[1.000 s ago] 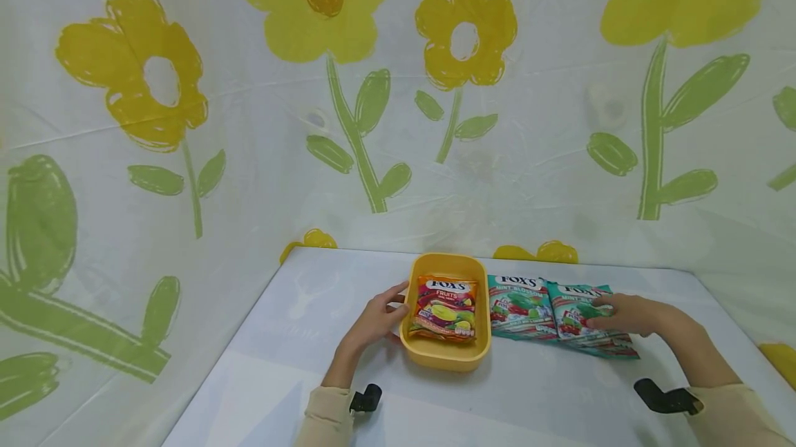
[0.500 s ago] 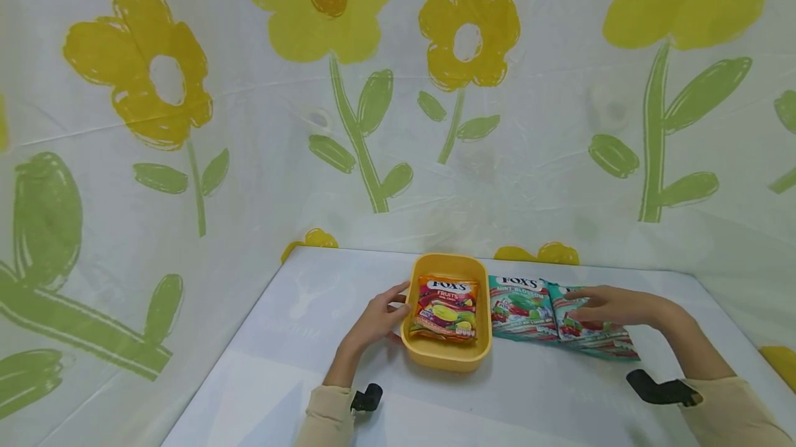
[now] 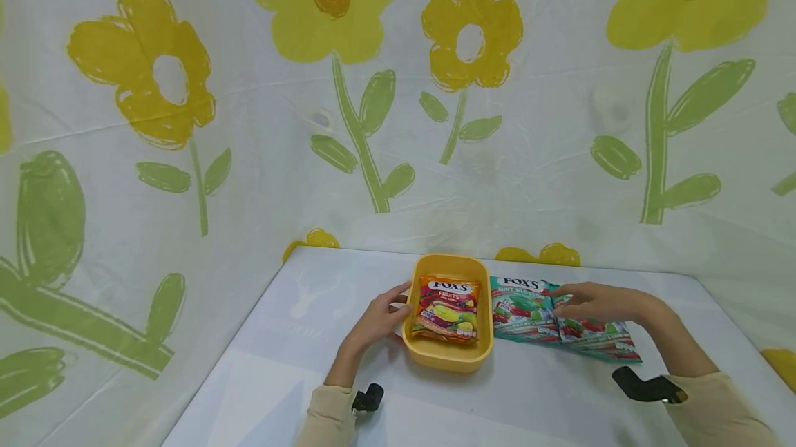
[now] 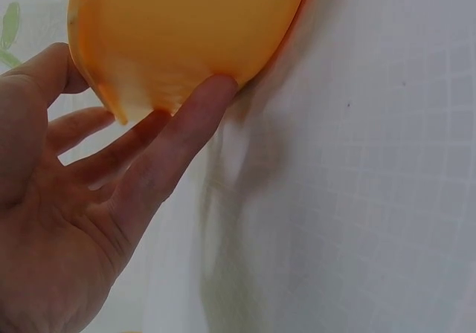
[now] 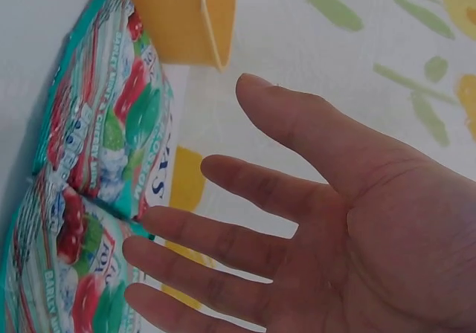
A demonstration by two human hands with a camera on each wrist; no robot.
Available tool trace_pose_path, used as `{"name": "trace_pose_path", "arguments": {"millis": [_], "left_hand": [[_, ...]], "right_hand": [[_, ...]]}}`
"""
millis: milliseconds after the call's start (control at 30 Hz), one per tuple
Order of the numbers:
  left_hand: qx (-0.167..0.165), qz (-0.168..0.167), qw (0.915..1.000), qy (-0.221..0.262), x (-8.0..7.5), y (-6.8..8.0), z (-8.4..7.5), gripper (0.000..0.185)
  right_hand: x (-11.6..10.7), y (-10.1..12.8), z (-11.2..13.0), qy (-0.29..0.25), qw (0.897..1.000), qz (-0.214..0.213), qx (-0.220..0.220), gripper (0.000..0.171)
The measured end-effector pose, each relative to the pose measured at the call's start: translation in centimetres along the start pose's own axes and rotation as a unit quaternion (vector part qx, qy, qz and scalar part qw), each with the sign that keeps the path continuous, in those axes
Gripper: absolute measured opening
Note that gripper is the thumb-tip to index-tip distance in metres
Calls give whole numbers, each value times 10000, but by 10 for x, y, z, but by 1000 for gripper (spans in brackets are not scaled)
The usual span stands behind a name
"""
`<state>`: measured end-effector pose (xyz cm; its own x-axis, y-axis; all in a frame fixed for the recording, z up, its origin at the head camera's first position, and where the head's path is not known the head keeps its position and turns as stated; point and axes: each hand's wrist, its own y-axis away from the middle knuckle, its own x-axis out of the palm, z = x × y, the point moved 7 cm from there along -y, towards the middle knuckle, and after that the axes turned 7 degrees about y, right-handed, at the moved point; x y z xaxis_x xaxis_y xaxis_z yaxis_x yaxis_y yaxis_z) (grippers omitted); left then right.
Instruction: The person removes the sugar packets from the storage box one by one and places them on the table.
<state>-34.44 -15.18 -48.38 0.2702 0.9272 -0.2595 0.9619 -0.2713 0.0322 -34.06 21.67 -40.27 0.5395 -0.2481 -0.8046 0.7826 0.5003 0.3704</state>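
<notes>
A yellow oblong container [image 3: 449, 360] stands on the table with an orange Fox's Fruits candy bag [image 3: 446, 310] lying inside it. My left hand [image 3: 375, 322] touches the container's left side; in the left wrist view its fingers [image 4: 167, 151] lie extended against the outer wall. Right of the container are two green Fox's Mint Blossom candy bags, the left one [image 3: 521, 310] beside it and the right one [image 3: 600, 340] partly hidden by my hand. Above that right bag is my right hand [image 3: 606, 302], fingers spread and holding nothing in the right wrist view.
The white table [image 3: 497, 405] runs to a cloth backdrop [image 3: 528, 198] printed with yellow flowers, which rises at the back and along the left. A black camera mount sits on each wrist.
My right hand has shifted left over the right mint bag, its fingers reaching toward the left mint bag. My left hand and the container have stayed in place.
</notes>
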Motion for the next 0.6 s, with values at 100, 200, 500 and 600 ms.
{"name": "trace_pose_path", "arguments": {"millis": [100, 200, 500, 600], "left_hand": [[-18, 0, 10000, 21, 0, 0, 0, 56], [-8, -8, 10000, 26, 0, 0, 0, 56], [16, -18, 10000, 42, 1, 2, -2, 56], [2, -25, 10000, 33, 1, 1, -2, 56]], "right_hand": [[0, -3, 7, 182, 9998, -82, -9, 65], [-1, -5, 18, 344, 9992, -177, -87, 63], [0, -12, 44, 506, 9985, -168, -154, 64], [0, -17, 48, 595, 9981, -172, -68, 67]]}}
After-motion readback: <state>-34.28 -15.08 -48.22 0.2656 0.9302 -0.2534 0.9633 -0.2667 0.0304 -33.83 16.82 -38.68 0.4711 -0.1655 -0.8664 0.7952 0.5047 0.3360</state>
